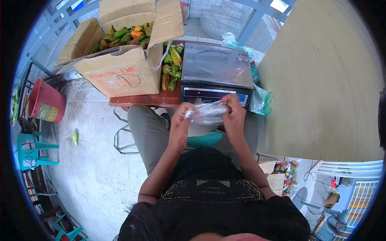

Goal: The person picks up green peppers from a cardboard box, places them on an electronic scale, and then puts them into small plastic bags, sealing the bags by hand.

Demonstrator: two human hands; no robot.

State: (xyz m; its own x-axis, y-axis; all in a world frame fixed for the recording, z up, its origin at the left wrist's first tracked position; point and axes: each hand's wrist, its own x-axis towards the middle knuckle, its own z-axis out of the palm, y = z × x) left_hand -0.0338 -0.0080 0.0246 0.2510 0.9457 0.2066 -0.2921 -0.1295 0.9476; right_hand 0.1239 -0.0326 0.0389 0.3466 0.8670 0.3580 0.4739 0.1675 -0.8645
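Observation:
Between my two hands a clear plastic bag (208, 112) is stretched over my lap, slightly blurred. My left hand (181, 118) pinches its left edge. On the other side my right hand (234, 114) grips the right edge, fingers closed. Just beyond the bag stands a digital scale (217, 66) with a flat metal plate and a dark front panel showing a small red light. Loose green and yellowish peppers (173, 66) lie at the scale's left side. An open cardboard box (120, 76) beyond my left knee holds many green, orange and reddish peppers (128, 37).
The box and scale rest on a reddish-brown table (144, 99). Green-tinted plastic bags (261, 100) hang at the scale's right. A large pale board (321, 80) stands close on my right. At left are a red bucket (46, 100), a teal chair (38, 148) and a pepper (75, 138) on the tiles.

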